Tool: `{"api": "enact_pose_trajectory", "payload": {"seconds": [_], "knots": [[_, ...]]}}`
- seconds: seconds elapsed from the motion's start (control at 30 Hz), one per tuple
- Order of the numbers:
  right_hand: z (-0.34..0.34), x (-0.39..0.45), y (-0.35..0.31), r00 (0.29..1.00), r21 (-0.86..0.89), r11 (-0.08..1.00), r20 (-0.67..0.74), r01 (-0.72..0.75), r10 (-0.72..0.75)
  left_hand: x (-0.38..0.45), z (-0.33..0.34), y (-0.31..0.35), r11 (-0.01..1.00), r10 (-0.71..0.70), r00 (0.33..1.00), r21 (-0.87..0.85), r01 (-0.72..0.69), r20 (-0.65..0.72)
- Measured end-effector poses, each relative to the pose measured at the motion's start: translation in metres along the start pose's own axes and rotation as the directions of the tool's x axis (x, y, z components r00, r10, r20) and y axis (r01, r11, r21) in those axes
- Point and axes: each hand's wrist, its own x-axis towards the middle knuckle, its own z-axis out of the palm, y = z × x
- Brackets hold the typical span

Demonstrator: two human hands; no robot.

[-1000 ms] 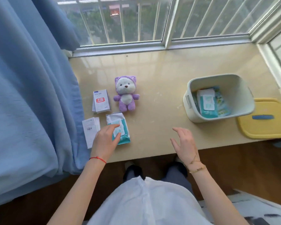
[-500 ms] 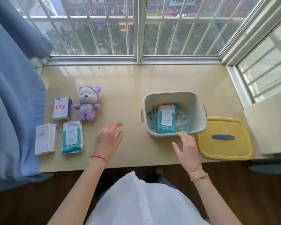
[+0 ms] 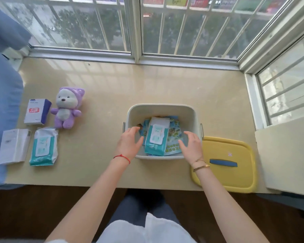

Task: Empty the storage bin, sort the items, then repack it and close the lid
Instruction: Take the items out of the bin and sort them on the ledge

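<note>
One storage bin (image 3: 162,109), pale, lidless, standing near the middle of the beige tabletop (image 3: 165,81), close to its near edge. Contents: one teal-and-white wipes pack (image 3: 157,135) lying on top of several flat blue printed packets (image 3: 174,130). Both hands held inside the bin's near half, fingers spread and loosely bent, holding nothing: left hand (image 3: 129,142) just beside the wipes pack on its left, right hand (image 3: 191,144) over the packets on its right; whether either touches the contents, I cannot tell. One yellow lid (image 3: 235,176) with a blue handle (image 3: 223,162), flat on the tabletop just right of the bin. Set out well to the left, in two rows: one purple plush bear (image 3: 67,107) beside a white-and-navy box (image 3: 37,111); nearer, a second wipes pack (image 3: 43,146) beside a white booklet (image 3: 13,146). Blue curtain (image 3: 0,102) at the far left edge. Barred window (image 3: 130,23) behind.
</note>
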Motion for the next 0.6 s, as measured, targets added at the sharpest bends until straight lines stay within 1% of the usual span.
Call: {"api": "enact_pose_trajectory", "payload": {"seconds": [0.1,0.2,0.3,0.43,0.5,0.6], "knots": [[0.016,0.035,0.010,0.995,-0.003,0.998,0.077,-0.067,0.067,0.026,0.029,-0.005,0.997,-0.073,0.995,0.031,0.070,0.070],[0.035,0.066,0.020,0.983,-0.011,0.993,0.141,-0.116,0.117,0.050,0.056,-0.013,0.988,-0.153,0.982,0.056,0.147,0.110],[0.057,0.091,0.034,0.967,-0.026,0.984,0.181,-0.175,0.177,0.067,0.082,-0.023,0.971,-0.234,0.960,0.092,0.221,0.155],[0.084,0.112,0.048,0.932,-0.072,0.957,0.217,-0.280,0.289,0.083,0.111,-0.033,0.959,-0.282,0.939,0.077,0.272,0.195],[0.092,0.116,0.052,0.929,-0.131,0.951,0.213,-0.279,0.302,0.087,0.124,-0.037,0.955,-0.295,0.928,0.066,0.288,0.226],[0.098,0.116,0.055,0.950,-0.171,0.950,0.131,-0.261,0.285,0.090,0.135,-0.041,0.940,-0.336,0.905,0.027,0.341,0.262]]}}
